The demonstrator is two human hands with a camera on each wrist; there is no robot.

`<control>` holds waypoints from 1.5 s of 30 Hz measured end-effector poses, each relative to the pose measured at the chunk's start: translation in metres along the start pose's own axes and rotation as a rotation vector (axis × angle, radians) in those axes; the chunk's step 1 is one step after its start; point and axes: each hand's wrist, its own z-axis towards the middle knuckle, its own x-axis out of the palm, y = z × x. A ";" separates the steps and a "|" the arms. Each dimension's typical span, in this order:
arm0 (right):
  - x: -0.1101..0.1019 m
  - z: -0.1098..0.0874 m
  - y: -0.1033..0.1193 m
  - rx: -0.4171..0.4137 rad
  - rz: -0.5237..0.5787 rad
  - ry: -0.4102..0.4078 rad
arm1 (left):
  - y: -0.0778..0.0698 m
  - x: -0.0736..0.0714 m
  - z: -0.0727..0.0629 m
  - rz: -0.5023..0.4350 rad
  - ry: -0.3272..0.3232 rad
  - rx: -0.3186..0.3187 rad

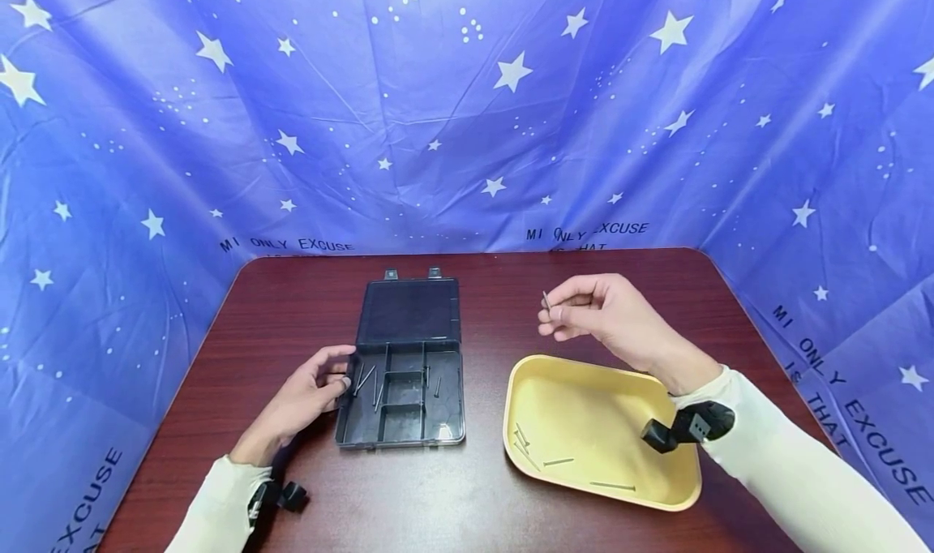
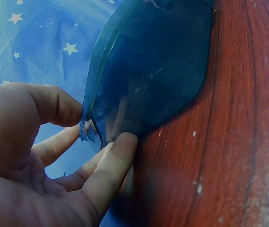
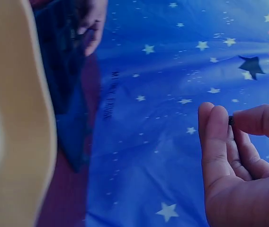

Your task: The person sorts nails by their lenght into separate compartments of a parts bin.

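A dark see-through compartment box lies on the table with its lid folded back, away from me. Several thin grey nails rest in its compartments. At its left side, near the hinge line, my left hand grips the edge; the left wrist view shows thumb and fingers on the box wall. My right hand is raised above the far rim of a yellow basin and pinches a small nail between thumb and fingertips. In the right wrist view only a dark end of it shows.
More nails lie on the near side of the basin floor. The dark red wooden table carries both containers, with a strip of tabletop between them. A blue star-printed cloth hangs behind the table and along both sides.
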 end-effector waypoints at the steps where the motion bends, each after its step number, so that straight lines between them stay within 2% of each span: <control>1: 0.001 0.001 0.003 -0.014 0.020 0.002 | 0.000 0.000 0.000 -0.002 0.000 -0.001; 13: 0.006 0.012 0.033 -0.131 0.242 0.034 | 0.002 0.000 0.001 0.012 -0.009 0.000; 32: 0.009 0.016 0.032 -0.173 0.292 0.060 | 0.000 -0.001 0.001 0.011 -0.007 0.001; 35: 0.017 0.019 0.026 -0.136 0.267 0.043 | 0.000 -0.001 0.001 0.017 -0.012 -0.002; 39: 0.035 0.026 0.013 -0.018 0.211 0.024 | 0.000 -0.001 0.001 0.020 -0.013 -0.003; 45: 0.064 0.040 -0.020 0.120 0.176 0.044 | 0.001 -0.001 0.001 0.012 -0.005 -0.006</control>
